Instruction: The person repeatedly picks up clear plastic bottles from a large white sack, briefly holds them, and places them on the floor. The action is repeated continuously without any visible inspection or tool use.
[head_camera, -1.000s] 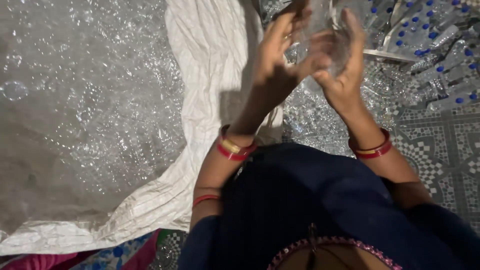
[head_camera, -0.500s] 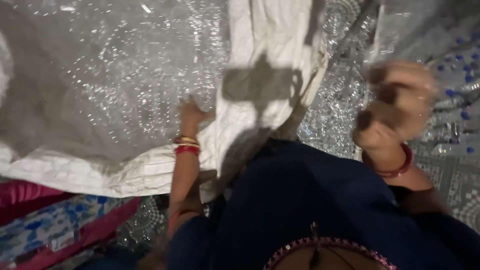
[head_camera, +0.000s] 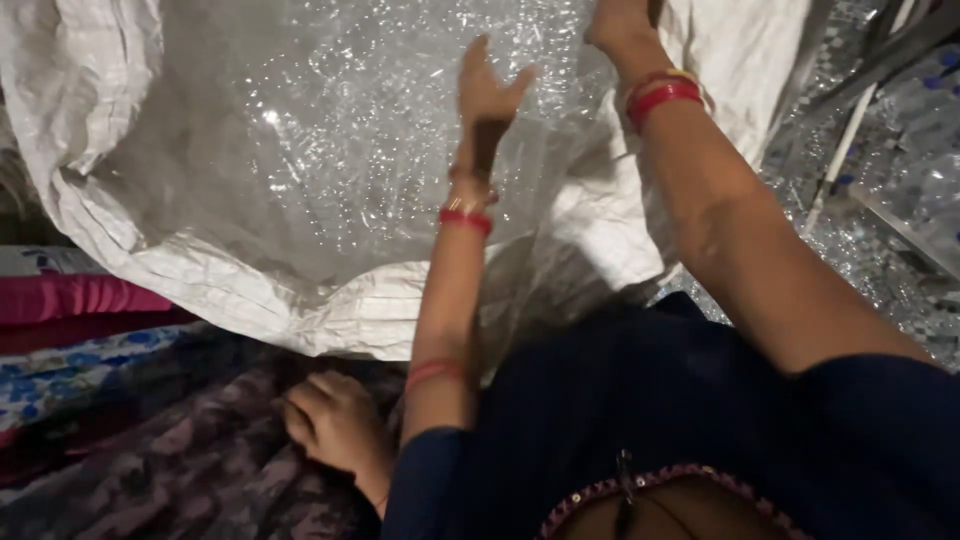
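Observation:
A large white woven sack (head_camera: 330, 320) lies open in front of me, filled with glittering clear plastic pieces (head_camera: 330, 150). My left hand (head_camera: 488, 95) is raised over the sack's contents with its fingers spread and nothing in it. Red and gold bangles circle that wrist. My right hand (head_camera: 618, 22) reaches to the sack's far side at the top edge of the view. Its fingers are cut off by the frame, so I cannot see whether it holds anything. Red bangles sit on that wrist too.
Another person's hand (head_camera: 335, 425) rests on dark patterned cloth at the lower left. Pink and floral fabrics (head_camera: 80, 300) lie beside the sack on the left. Clear plastic pieces (head_camera: 900, 150) and a thin white rod (head_camera: 850, 130) cover the floor on the right.
Both hands have left the clear item they held together at the right. The left went to the sack first, then the right. The view has swung left over the sack.

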